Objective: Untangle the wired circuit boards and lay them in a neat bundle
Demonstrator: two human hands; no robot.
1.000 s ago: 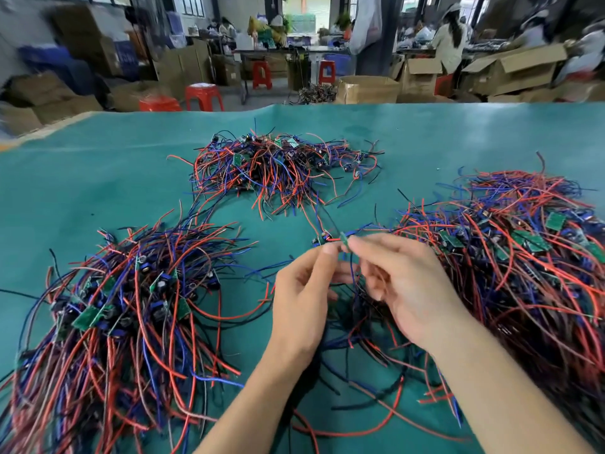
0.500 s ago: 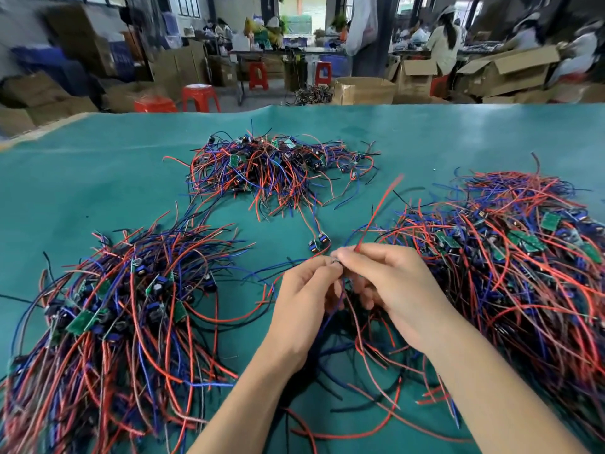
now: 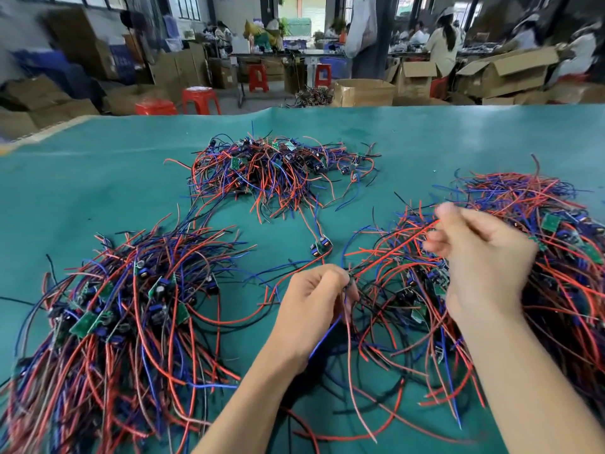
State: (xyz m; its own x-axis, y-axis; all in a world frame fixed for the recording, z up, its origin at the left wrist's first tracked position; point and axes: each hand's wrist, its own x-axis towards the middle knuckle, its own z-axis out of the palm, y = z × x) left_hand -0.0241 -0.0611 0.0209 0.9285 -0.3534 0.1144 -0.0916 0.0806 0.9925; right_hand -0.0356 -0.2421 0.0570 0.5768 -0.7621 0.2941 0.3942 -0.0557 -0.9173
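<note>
Three heaps of small green circuit boards with red, blue and black wires lie on the teal table (image 3: 98, 178): a combed bundle (image 3: 124, 316) at the left, a tangle (image 3: 278, 172) at the back, a big tangle (image 3: 540, 257) at the right. My left hand (image 3: 314, 306) pinches one small board with its wires at the centre. My right hand (image 3: 481, 260), blurred, is raised to the right and pulls a red wire (image 3: 393, 247) that runs taut from the held board. A single board (image 3: 320, 247) lies loose beyond my left hand.
Loose wires trail across the table in front of my forearms. Beyond the far table edge are red stools (image 3: 199, 99), cardboard boxes (image 3: 363, 91) and people working at benches.
My right hand has left my left hand and swung up and to the right, drawing a red wire out. My left hand has stayed at the centre, still holding the board.
</note>
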